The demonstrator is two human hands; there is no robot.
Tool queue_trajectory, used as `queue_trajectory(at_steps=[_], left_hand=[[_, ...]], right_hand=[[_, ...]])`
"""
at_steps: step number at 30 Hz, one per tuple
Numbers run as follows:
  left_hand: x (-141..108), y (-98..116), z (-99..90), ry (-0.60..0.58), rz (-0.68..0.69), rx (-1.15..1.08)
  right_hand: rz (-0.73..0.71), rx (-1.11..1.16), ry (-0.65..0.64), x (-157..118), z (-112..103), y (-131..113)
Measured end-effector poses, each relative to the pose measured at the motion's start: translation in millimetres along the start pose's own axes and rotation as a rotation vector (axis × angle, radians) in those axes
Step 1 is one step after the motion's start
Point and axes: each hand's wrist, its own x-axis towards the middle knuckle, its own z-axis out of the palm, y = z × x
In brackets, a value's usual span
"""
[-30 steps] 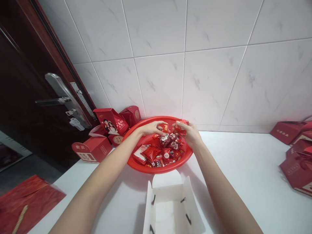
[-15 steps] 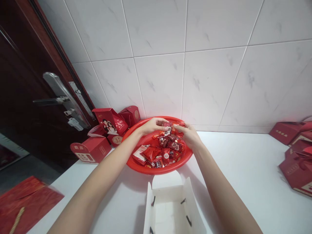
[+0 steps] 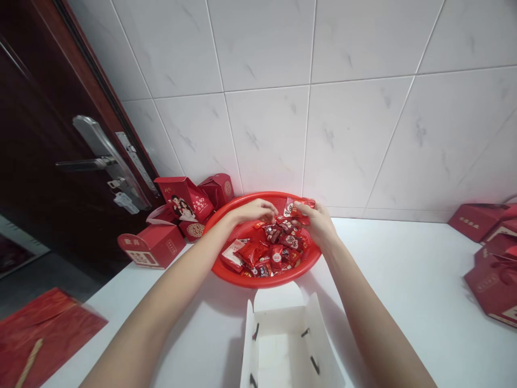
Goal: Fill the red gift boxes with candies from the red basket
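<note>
A red plastic basket (image 3: 226, 279) with a perforated wall holds several wrapped candies (image 3: 252, 252) in red, orange and dark wrappers. My right hand (image 3: 319, 223) is closed around wrapped candies (image 3: 290, 207) at the basket's right side, above the pile. Over the back of the pile is my left hand (image 3: 256, 210), its fingers slightly curled and apart, with no candy visible in it. Nearer to me, between my forearms, stands an open box (image 3: 277, 355) with white inner walls and dark slots; its near end is cut off.
Folded red gift boxes (image 3: 153, 245) stand at the left by the wall, and more red boxes (image 3: 495, 280) at the right edge. A red bag (image 3: 48, 334) with a rope handle lies lower left. A dark door (image 3: 40, 124) and a tiled wall (image 3: 266, 140) border the white table (image 3: 388, 280).
My hands have moved apart. The candies that were between them are now in my right hand, while my left hand's fingers have come away from them.
</note>
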Motion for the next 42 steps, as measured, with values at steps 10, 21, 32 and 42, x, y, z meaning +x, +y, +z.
queue_trajectory(at_steps=[10,21,32,42], left_hand=[[7.5,-43.6,-23.4,0.106,-0.267,0.581],[17.5,-37.9,13.3,0.063,-0.085,0.439],[14.5,-20.3,3.7,0.089,-0.032,0.012],[12.8,-17.5,-0.4,0.172,0.017,-0.083]], right_hand=[[-0.007,0.034,0.078,4.2,-2.5,1.8],[-0.017,0.031,0.075,4.4,-2.4,2.4],[-0.016,0.027,0.065,4.1,-1.9,1.5],[-0.012,0.068,0.032,7.6,-2.6,3.5]])
